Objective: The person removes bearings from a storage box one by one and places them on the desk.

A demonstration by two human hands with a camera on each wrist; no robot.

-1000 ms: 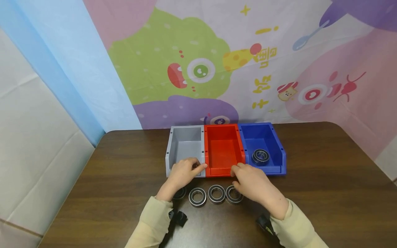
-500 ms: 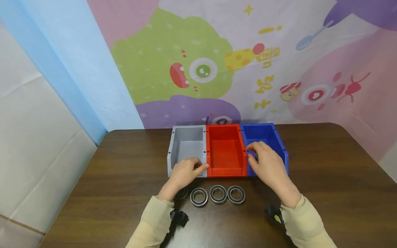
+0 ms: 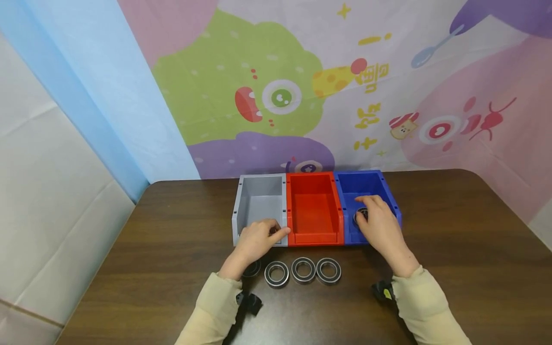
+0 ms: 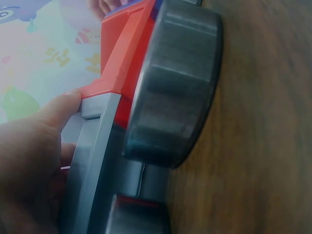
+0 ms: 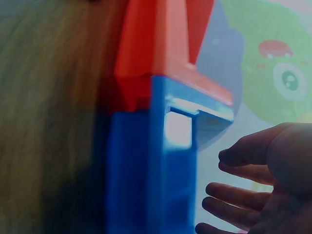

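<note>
Since the earlier frames, right hand (image 3: 380, 225) has travelled from the near lip of the red bin (image 3: 314, 211) to the right and farther in, over the blue bin (image 3: 366, 184); left hand (image 3: 257, 238) unchanged.

Right hand: fingers spread and only lightly bent in the right wrist view (image 5: 253, 195), reaching down over the bearing in the blue bin (image 3: 360, 215), whose dark rim just shows at the fingertips. Whether they touch it or have hold of it: cannot tell, the hand covers it.

Left hand: curled over the near edge of the grey bin (image 3: 258, 201), thumb tip at the seam with the red bin. It appears to hold that wall; nothing else in it.

On the table (image 3: 453, 249), near side of the bins: row of three bearings (image 3: 304, 270), a fourth half hidden under the left wrist (image 3: 251, 269).

Risks, as judged:
- Smooth, heavy-looking ring lying flat on the bin floor; a shallow fingertip pinch could slip and let it drop back.
- Bin walls are close around the hand; knuckles could catch the blue wall and shift the three bins, which sit touching side by side.
- Left forearm hangs over the hidden bearing; a wrist shift could nudge it out of the row.
</note>
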